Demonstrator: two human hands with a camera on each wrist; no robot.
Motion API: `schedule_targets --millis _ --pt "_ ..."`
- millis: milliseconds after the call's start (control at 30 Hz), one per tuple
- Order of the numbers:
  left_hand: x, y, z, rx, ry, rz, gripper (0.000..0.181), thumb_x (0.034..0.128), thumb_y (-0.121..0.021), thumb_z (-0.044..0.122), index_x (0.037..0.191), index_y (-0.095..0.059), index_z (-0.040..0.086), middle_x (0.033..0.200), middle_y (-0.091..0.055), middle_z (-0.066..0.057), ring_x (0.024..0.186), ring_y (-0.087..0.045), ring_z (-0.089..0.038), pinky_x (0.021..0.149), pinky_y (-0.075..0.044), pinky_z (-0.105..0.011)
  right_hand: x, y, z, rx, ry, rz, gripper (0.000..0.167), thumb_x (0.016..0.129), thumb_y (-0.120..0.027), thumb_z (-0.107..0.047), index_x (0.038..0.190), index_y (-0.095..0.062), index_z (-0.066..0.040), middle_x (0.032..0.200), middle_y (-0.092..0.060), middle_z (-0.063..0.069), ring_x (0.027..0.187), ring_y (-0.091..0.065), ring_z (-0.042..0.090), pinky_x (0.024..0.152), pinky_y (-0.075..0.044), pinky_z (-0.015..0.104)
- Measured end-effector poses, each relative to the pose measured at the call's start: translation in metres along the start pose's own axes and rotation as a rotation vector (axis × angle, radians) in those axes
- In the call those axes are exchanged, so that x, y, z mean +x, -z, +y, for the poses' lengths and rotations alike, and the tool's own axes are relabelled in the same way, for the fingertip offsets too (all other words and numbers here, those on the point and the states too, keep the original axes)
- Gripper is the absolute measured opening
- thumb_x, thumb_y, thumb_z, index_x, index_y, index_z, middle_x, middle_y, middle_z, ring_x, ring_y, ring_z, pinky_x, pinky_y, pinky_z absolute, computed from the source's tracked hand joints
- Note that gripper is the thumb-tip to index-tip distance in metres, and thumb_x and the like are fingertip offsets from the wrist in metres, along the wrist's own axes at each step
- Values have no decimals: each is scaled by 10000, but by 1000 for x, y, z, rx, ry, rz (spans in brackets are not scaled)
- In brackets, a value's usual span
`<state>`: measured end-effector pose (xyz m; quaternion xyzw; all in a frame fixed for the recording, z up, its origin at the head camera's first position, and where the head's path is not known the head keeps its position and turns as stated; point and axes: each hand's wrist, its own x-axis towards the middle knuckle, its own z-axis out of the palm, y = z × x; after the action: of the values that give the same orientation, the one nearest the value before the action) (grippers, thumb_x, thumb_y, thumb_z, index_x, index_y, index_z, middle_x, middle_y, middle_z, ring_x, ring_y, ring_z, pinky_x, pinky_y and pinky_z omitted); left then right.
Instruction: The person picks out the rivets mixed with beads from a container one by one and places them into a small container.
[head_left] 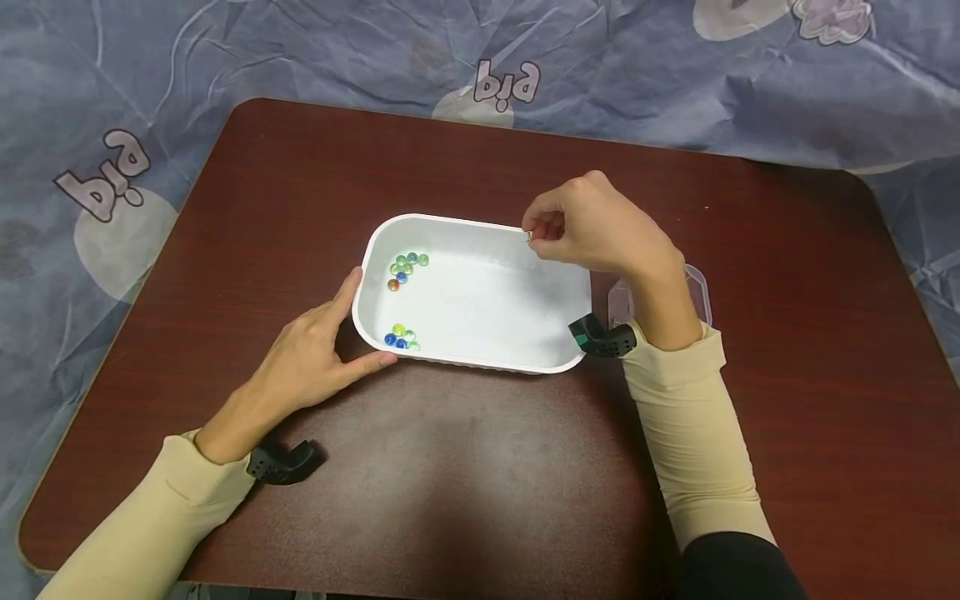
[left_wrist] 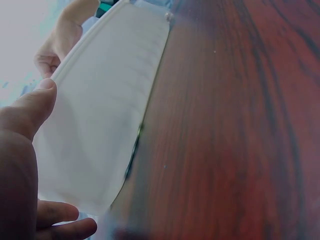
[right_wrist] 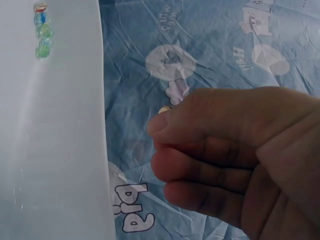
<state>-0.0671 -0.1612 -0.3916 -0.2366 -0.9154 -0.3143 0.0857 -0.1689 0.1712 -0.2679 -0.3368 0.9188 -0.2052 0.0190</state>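
A white rectangular tray [head_left: 487,312] lies on the table with glass marbles in its left part. One group of green, blue and orange marbles [head_left: 401,269] sits toward the far left corner; another of blue, yellow and clear marbles [head_left: 401,339] lies in the near left corner. My left hand [head_left: 307,354] touches the tray's near left corner, fingers fairly straight along the left side and thumb at the near rim. Above the tray's far right corner, my right hand [head_left: 592,221] pinches a small amber marble [right_wrist: 164,109] between thumb and forefinger, mostly hidden by the fingertips.
A clear plastic container [head_left: 699,292] stands right of the tray, partly behind the right forearm. The brown wooden table [head_left: 465,467] has rounded corners. Patterned blue-grey cloth [head_left: 337,58] hangs beyond its far edge. Each wrist wears a black camera mount.
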Motion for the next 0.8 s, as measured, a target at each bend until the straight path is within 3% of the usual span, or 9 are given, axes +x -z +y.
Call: schedule_targets --millis 200,500,800 --pt "-1 1 0 -2 -5 4 1018 812 -783 488 1547 -270 5 1371 -535 -276 1144 -601 -410 868 -487 -554 -5 2 7 -24 29 30 130 785 -635 27 812 -737 -49 700 -665 0 634 -595 97 623 -481 252" --pt "0 1 2 3 6 -8 1029 785 -826 402 1554 -259 19 1381 -526 -274 1149 -597 -416 877 -483 -559 -16 10 12 -17 -49 50 152 781 -639 34 825 -752 -58 714 -676 1 640 -606 106 621 -467 193" --pt "0 2 2 5 12 -10 1031 788 -820 418 1555 -257 21 1394 -510 -278 1165 -587 -423 884 -479 -563 -28 17 19 -8 -90 73 145 777 -651 33 821 -750 -63 711 -672 10 645 -604 118 603 -446 156"
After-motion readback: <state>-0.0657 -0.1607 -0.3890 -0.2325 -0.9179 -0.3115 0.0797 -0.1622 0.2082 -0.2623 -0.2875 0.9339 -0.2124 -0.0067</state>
